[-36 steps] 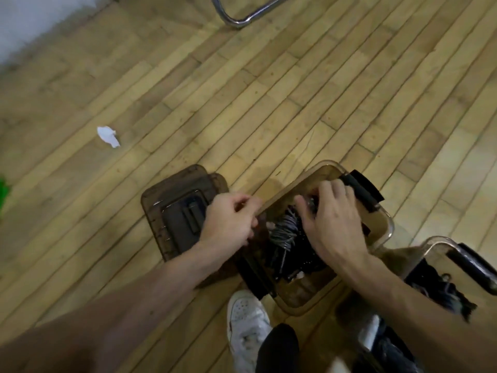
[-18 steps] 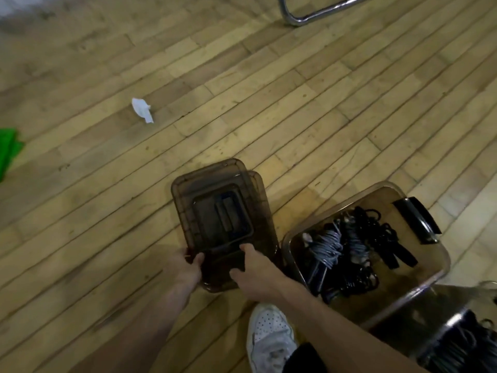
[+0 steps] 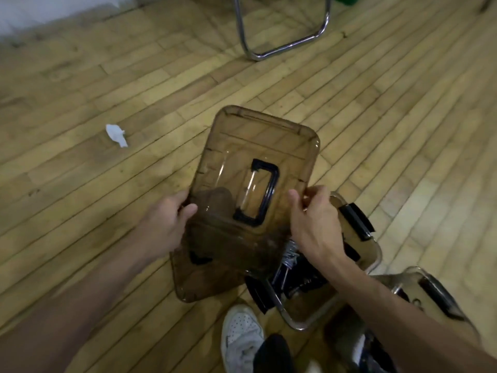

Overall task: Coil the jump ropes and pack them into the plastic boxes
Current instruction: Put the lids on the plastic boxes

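Note:
A smoky brown plastic lid [image 3: 255,146] with a black handle is lifted off the floor and tilted. My left hand [image 3: 164,222] grips its left edge and my right hand [image 3: 314,219] grips its right edge. A second brown lid [image 3: 212,270] lies flat on the floor below it. To the right stands an open brown plastic box [image 3: 373,254] with black latches, holding coiled black and grey jump ropes [image 3: 293,273], partly hidden by my right arm. Another box [image 3: 430,286] with dark ropes sits at the lower right.
The wooden floor runs all around. A chrome chair leg frame [image 3: 282,47] stands at the top centre. A scrap of white paper [image 3: 117,134] lies to the left. My white shoe [image 3: 242,335] is at the bottom centre, next to the box.
My hands left the box, reached the stacked lids on the floor, and have lifted the top lid up by its two sides. The view has shifted left and up.

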`<state>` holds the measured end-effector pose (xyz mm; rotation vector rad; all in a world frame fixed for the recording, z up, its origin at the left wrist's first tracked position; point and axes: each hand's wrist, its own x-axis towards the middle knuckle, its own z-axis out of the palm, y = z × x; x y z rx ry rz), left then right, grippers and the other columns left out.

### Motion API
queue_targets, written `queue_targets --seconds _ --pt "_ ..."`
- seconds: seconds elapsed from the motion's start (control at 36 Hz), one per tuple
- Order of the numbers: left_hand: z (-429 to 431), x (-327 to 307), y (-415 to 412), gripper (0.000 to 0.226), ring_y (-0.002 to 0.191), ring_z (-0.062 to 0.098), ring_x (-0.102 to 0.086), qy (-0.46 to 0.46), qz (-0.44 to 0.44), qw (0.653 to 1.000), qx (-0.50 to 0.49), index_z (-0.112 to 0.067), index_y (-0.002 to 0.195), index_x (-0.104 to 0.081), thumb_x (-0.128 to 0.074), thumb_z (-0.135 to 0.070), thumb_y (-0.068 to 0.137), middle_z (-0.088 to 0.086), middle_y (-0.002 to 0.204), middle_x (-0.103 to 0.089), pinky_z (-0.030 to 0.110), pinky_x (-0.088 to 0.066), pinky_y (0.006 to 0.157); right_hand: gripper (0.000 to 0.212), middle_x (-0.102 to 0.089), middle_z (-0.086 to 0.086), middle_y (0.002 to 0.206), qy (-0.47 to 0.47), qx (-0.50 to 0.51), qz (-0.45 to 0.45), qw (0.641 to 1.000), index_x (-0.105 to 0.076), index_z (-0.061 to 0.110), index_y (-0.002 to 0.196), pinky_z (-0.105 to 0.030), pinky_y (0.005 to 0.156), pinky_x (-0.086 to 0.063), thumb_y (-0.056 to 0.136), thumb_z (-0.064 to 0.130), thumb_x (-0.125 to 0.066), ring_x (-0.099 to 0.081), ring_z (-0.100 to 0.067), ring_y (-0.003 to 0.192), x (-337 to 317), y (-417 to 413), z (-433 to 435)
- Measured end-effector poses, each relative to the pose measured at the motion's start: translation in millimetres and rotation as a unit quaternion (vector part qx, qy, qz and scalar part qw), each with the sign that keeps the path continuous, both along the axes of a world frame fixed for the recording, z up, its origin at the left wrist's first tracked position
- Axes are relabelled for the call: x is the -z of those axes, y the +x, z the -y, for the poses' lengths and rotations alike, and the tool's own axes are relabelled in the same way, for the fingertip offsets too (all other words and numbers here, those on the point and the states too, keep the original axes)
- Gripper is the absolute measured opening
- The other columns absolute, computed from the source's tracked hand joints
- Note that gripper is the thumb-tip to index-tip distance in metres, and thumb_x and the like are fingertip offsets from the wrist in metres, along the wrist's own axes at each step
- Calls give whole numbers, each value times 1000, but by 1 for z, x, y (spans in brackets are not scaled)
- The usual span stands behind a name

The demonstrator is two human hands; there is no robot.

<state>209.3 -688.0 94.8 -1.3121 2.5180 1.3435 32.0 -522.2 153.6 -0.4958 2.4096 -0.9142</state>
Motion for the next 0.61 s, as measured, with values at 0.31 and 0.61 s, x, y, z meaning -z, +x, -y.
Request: queue_targets --seconds 0.31,0.61 --pt "-72 13 -105 32 128 24 -45 -90 154 945 275 -10 135 -52 -44 -18 105 8 134 -52 34 -39 103 32 -62 -3 75 269 -10 159 950 -58 14 84 -31 67 -60 105 36 -49 -63 -15 62 46 -32 -137" --pt "-89 24 -138 19 112 24 -55 -74 206 919 327 -10 117 -56 -45 -19 105 9 122 -54 35 -47 92 37 -66 -7 77 289 -8 192 938 -61 6 97 -28 60 -55 104 41 -51 -63 -16 62 67 -72 -158"
